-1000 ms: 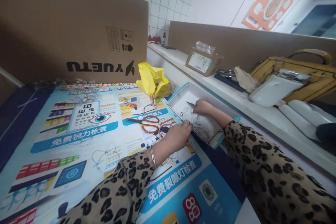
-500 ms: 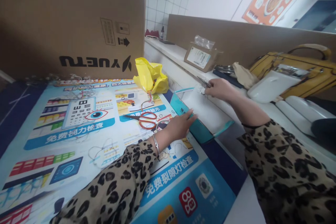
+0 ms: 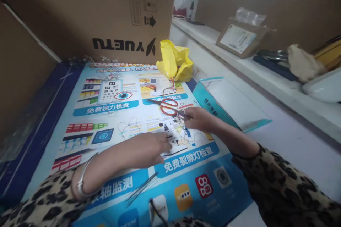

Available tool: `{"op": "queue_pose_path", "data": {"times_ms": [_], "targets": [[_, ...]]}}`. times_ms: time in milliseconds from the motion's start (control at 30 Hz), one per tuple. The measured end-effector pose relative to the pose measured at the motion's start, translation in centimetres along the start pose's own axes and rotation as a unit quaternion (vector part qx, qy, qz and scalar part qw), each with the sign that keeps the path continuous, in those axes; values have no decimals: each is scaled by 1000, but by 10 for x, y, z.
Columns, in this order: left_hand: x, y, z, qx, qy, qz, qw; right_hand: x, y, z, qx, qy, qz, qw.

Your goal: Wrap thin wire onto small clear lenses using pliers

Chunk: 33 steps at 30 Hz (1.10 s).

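Note:
My right hand (image 3: 198,118) is closed on a slim, dark, pointed metal tool (image 3: 181,114), whose exact kind I cannot make out. Its tip reaches the handles of the orange-handled scissors (image 3: 168,106) lying on the printed poster (image 3: 128,124). Lower and to the left, my left hand (image 3: 154,147) hovers low over the poster, thumb apart from the bent fingers, and nothing shows in it. Fine loops of thread or wire (image 3: 197,136) lie between and beside the hands. Several thin dark wires (image 3: 141,188) rest nearer to me.
A yellow plastic bag (image 3: 176,62) stands at the back, colourful cords trailing from it. An open teal-and-white box (image 3: 215,108) is on the right, below a ledge with a small carton (image 3: 237,39). A large cardboard box (image 3: 106,14) walls off the rear.
My right hand has come from above the teal box, leftward over the poster with the metal tool. My left hand has left the box's edge and moved left. The view has turned rightward-to-left.

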<state>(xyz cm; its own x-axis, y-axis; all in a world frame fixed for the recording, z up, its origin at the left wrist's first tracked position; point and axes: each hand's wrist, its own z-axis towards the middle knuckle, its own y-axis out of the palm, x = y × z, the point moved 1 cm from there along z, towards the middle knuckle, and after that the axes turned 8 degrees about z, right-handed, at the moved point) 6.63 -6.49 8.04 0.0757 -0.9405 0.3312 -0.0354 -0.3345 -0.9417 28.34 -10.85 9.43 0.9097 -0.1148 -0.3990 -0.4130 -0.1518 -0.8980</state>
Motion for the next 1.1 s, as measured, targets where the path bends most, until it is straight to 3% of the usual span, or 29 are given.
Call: {"op": "queue_pose_path", "data": {"times_ms": [100, 267, 433, 633, 867, 1100], "targets": [[1, 9, -25, -4, -19, -54, 998, 3, 31, 14, -71, 1, -30, 997], [-1, 29, -43, 4, -42, -87, 995, 19, 48, 29, -68, 48, -84, 993], [-3, 36, -46, 5, -35, -79, 996, 32, 48, 35, -44, 87, -118, 988], [-5, 39, -47, 16, -33, -83, 996, 36, 32, 28, -60, 34, -76, 995], [-8, 46, -45, 37, -49, -85, 994, 49, 21, 16, 29, 43, 2, 999], [-8, 50, -42, 48, -59, -66, 995, 27, 32, 18, 13, 29, -14, 999]]}}
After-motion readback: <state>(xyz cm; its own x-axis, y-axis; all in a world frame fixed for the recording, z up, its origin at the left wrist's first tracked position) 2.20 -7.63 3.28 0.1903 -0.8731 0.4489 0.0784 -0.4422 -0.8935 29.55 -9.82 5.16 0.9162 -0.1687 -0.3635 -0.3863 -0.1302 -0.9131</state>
